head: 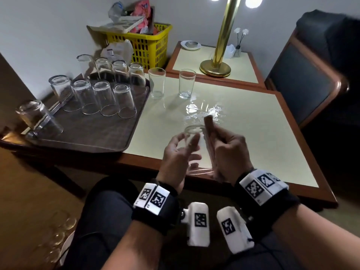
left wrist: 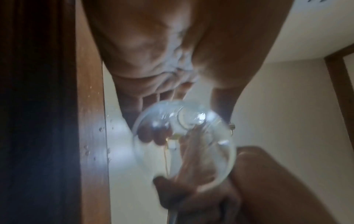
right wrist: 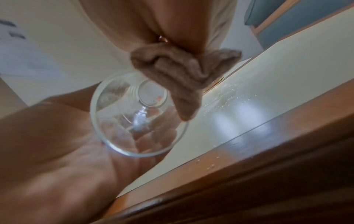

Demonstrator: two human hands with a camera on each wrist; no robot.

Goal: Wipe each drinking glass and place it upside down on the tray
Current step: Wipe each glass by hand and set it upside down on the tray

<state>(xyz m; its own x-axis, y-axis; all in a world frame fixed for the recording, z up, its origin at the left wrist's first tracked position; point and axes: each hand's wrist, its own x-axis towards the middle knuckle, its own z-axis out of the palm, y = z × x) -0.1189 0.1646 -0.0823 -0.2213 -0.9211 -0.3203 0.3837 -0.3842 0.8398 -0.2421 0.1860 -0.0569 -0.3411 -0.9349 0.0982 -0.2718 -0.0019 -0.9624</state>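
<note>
Clear round glass [head: 191,145] sits in your left hand [head: 178,152]; your right hand [head: 228,151] fingers pinch a brown cloth [head: 209,123]; two clear tall glasses [head: 156,82] stand ahead on the surface [head: 253,129].

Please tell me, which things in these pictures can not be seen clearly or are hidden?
- Held glass, head view: its lower part is motion-blurred and covered by the left hand.
- Brown cloth, head view: mostly hidden inside the right hand; only the tip shows.
- Yellow basket, head view: contents too small and crumpled to identify.
- Glassware near the floor, head view: dim, blurred.
</note>
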